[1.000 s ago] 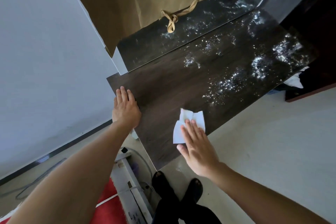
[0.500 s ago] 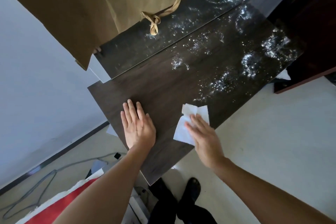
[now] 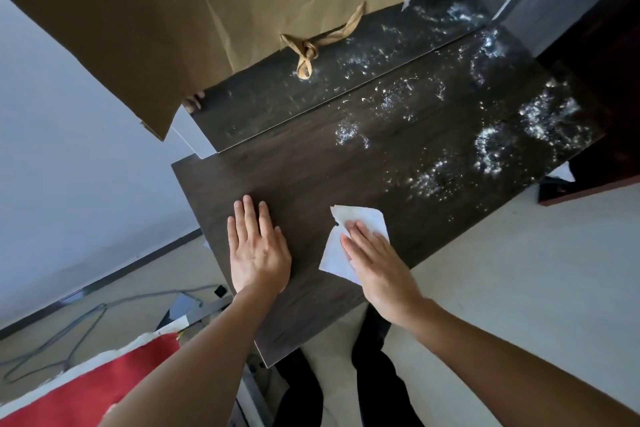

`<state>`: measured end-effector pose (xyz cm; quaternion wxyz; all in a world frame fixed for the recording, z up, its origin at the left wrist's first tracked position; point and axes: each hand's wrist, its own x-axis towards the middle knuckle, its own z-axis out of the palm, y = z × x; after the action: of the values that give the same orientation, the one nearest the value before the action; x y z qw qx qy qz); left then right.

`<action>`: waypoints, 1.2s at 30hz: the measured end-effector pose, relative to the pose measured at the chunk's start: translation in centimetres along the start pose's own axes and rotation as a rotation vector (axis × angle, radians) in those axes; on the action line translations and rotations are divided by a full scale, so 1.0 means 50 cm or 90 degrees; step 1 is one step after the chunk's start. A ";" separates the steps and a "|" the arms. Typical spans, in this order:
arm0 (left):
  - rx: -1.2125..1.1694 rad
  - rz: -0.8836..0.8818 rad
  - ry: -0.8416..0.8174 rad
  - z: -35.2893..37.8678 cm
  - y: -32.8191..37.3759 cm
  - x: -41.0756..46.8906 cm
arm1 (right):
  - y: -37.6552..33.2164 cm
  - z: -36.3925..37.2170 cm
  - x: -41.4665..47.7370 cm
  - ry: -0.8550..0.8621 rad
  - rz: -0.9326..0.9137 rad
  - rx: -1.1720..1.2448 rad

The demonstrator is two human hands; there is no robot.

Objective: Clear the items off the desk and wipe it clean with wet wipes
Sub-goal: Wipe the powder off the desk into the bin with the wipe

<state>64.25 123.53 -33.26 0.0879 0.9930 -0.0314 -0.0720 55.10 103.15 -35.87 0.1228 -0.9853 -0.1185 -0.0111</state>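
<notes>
A dark wooden desk (image 3: 304, 177) runs from the near left to the far right. White powdery specks (image 3: 485, 146) cover its far half and the raised shelf behind. My right hand (image 3: 377, 260) lies flat with straight fingers on a white wet wipe (image 3: 360, 218), pressing it to the near part of the desk. My left hand (image 3: 256, 246) rests flat on the desk just left of the wipe, fingers straight and together.
A large brown paper bag (image 3: 173, 10) with a knotted handle (image 3: 308, 48) hangs over the shelf at the back left. A dark cabinet (image 3: 602, 80) stands at the far right. Cables (image 3: 86, 319) and a red-and-white object (image 3: 86, 388) lie on the floor at left.
My left hand slid from the desk's left edge in toward the middle. My right hand stays pressed on the wipe, now lying closer to my left hand.
</notes>
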 end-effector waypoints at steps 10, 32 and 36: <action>0.011 -0.008 0.024 0.004 0.001 -0.004 | 0.068 -0.029 0.050 -0.028 0.027 -0.003; -0.043 -0.075 0.096 0.010 0.023 -0.011 | 0.268 -0.088 0.400 -0.029 0.079 -0.007; -0.043 -0.077 0.087 0.011 0.022 -0.011 | 0.111 -0.035 0.364 -0.058 -0.042 0.039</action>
<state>63.58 122.40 -33.53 0.1185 0.9922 0.0370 -0.0101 74.10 101.70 -34.60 0.1467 -0.9762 -0.1564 0.0331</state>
